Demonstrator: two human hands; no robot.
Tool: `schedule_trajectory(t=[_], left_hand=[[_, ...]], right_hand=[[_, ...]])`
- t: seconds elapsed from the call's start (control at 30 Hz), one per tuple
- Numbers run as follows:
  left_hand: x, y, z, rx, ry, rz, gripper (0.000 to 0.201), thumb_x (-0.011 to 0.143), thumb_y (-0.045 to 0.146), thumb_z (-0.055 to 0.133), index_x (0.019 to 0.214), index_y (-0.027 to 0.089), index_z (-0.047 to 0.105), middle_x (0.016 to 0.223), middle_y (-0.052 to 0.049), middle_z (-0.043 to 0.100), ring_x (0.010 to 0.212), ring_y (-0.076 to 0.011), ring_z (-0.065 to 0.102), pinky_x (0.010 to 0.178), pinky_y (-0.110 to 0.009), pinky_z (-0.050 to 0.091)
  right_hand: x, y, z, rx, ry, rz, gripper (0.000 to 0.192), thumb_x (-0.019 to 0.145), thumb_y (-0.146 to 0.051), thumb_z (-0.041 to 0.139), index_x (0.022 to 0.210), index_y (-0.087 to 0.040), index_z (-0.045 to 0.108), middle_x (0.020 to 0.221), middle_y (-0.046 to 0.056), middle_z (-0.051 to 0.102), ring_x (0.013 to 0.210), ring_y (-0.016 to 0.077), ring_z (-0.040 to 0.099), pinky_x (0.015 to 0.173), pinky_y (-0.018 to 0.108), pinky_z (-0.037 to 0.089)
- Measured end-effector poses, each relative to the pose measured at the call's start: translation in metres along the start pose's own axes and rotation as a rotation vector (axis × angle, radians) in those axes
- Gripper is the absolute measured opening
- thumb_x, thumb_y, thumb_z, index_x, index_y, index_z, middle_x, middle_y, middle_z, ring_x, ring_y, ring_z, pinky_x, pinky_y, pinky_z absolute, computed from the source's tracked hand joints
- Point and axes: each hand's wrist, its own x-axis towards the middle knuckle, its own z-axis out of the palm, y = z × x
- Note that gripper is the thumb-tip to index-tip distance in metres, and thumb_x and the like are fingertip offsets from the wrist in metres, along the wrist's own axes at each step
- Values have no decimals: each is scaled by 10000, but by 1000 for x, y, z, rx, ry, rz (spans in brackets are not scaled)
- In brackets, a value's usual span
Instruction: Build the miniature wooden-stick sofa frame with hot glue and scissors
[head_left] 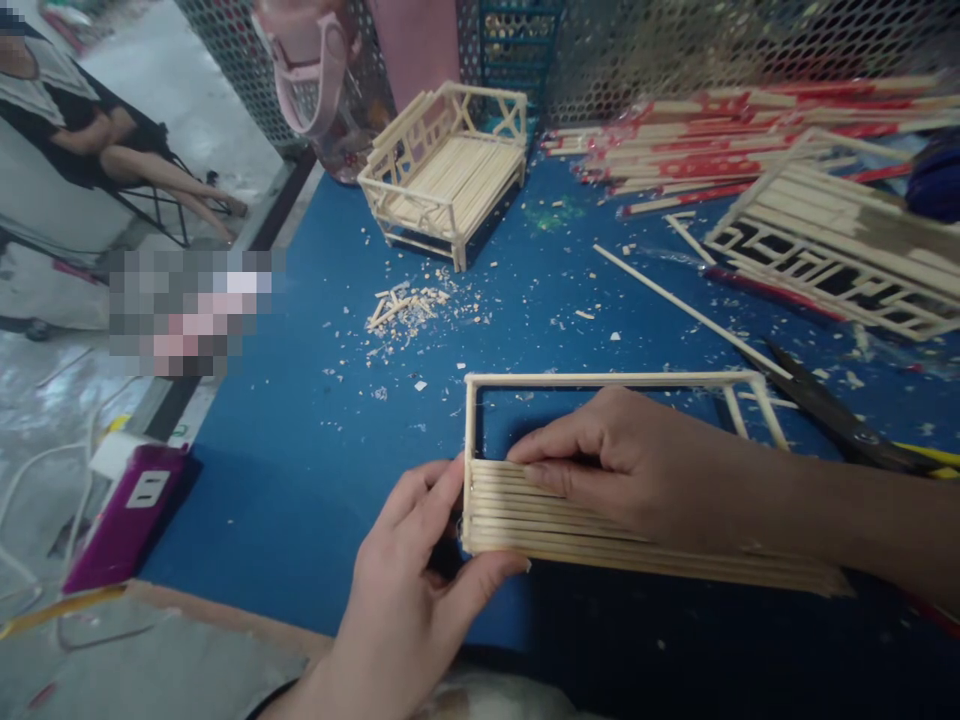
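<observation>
In front of me lies a rectangular frame (600, 380) built of thin pale wooden sticks, partly filled with a row of parallel sticks (540, 525). My left hand (412, 570) grips its left end, thumb along the near edge and fingers at the outer side. Over the row, my right hand (637, 460) pinches the uppermost stick (495, 467) between thumb and fingers. That hand and forearm hide much of the frame's right part. Scissors (847, 420) lie open beside its far right corner, near a loose stick (690, 310).
A finished-looking miniature stick bench (457, 180) stands at the back, near a pink-handled bottle (330, 100). Stick offcuts (409, 305) litter the blue tabletop (300, 400). Wrapped chopsticks (697, 150) and another stick piece (847, 220) lie right. A purple box (131, 510) is left; a person (97, 130) sits beyond.
</observation>
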Motion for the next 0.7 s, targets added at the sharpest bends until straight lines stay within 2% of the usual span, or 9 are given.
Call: schedule_trajectory(t=[0.7], left_hand=[[0,1,-1,35,5,31,404,821,372,585,1173,179,550,1030,-69,637,888,-161,645,637,-215,555]], right_hand=[[0,-1,1,-12,-10,5,282,832,-200,465,881,-208,742,691,-33,689,622,111,593,552,206,378]])
